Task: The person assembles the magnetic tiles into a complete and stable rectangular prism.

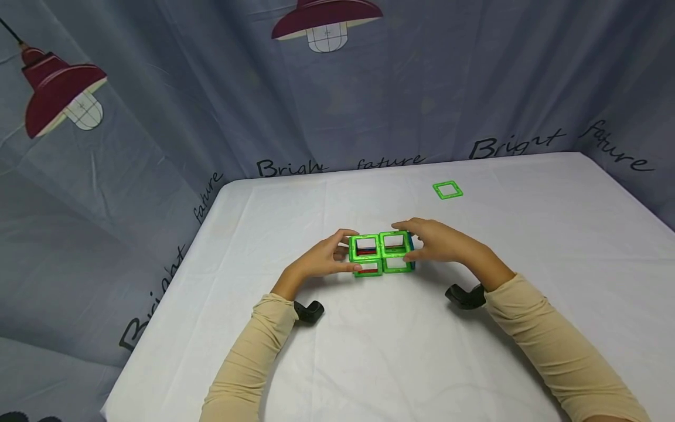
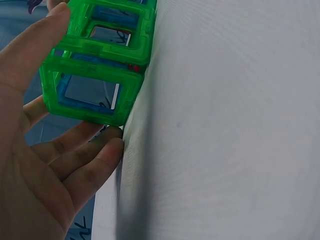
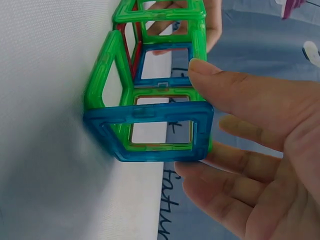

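Note:
A box of see-through magnetic tiles (image 1: pixel 381 255), two cubes joined side by side, stands on the white table between both hands. Its top and front frames are green. A blue tile (image 3: pixel 160 112) forms the right end, and a red tile (image 3: pixel 137 60) shows inside. My left hand (image 1: pixel 323 259) holds the left end, thumb at the front and fingers round the far side. At the other end, my right hand (image 1: pixel 442 241) grips the box, its thumb on the green frame and its fingers behind; the head view hides part of the blue end.
A single green diamond-shaped tile frame (image 1: pixel 452 196) lies flat farther back on the white tablecloth (image 1: pixel 369 351). Black wrist mounts (image 1: pixel 310 312) stick out by both sleeves. Behind the table hangs a grey-blue curtain (image 1: pixel 422 88) printed with lamps and lettering.

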### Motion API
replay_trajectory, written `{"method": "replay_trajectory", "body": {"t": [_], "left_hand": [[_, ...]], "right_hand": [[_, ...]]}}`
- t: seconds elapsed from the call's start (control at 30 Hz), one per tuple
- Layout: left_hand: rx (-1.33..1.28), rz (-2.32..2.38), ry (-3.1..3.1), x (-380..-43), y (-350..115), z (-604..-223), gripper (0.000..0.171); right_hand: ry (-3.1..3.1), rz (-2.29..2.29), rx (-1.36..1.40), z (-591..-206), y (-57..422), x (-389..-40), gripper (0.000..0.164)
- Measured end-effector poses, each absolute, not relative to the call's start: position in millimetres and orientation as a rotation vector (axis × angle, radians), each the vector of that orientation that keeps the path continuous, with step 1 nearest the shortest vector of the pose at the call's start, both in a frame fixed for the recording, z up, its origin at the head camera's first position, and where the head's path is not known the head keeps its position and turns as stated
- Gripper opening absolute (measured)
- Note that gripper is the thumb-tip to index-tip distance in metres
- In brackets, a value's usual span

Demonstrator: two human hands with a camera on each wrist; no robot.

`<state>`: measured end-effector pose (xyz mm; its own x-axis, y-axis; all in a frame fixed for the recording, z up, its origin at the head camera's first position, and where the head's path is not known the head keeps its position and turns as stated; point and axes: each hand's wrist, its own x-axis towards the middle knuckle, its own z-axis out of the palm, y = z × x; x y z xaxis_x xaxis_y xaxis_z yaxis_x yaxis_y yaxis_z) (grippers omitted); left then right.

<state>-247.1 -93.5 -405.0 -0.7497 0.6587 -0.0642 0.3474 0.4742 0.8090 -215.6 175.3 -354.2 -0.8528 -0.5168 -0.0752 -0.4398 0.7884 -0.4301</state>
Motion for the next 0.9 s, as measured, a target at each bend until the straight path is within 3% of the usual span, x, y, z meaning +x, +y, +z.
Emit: {"method": "replay_trajectory", "body": {"t": [0.3,0.57,0.9], "left_hand": [[0.859,1.160,2.361,-249.0,-95.1,-408.2,0.076],[0.878,1.114,2.333,-229.5,-90.8,-375.0,0.074],[0.844,1.116,2.375,-247.3,-94.0,-403.6,0.077]], "right_hand": [[2.821,-0.515,-0.780,-352.4,176.0,-213.6,0.063],[2.812,-0.495,-0.809,-352.4,178.5,-214.4,0.059],[2.789,-0.535,-0.807,-351.5,181.0,-215.5,0.060]]}}
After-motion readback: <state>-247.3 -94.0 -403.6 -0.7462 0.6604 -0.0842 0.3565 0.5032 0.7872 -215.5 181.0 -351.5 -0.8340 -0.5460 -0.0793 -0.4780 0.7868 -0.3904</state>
